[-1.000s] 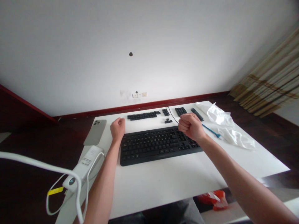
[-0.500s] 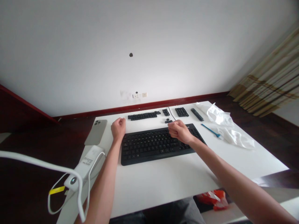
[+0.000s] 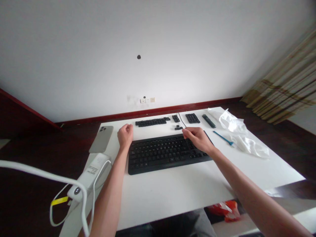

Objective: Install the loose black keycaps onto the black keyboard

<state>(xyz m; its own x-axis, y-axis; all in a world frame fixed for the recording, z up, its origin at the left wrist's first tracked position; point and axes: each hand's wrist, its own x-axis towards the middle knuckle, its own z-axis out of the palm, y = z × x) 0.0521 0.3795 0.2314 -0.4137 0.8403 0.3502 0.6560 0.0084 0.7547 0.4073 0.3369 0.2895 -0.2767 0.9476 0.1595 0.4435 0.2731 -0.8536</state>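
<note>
A black keyboard point(image 3: 158, 154) lies on the white table point(image 3: 172, 191). My left hand point(image 3: 125, 135) is closed at the keyboard's back left corner; what it holds, if anything, is hidden. Over the keyboard's right part is my right hand point(image 3: 196, 137), fingers pressed together, and whatever they may grip cannot be made out. Behind the keyboard lie loose black keycaps: a long row point(image 3: 151, 122), a small group point(image 3: 175, 118), a few near my right hand point(image 3: 178, 127) and a block point(image 3: 192, 118).
A phone point(image 3: 101, 139) and a white power strip point(image 3: 89, 174) with looping cable are at the left. To the right lie a dark stick-like object point(image 3: 208, 121), a blue tool point(image 3: 223, 138) and crumpled white wrapping point(image 3: 249, 146). A wall stands behind.
My right hand has moved a little to the right over the keyboard, uncovering keys in its middle right part. My left hand has stayed in place.
</note>
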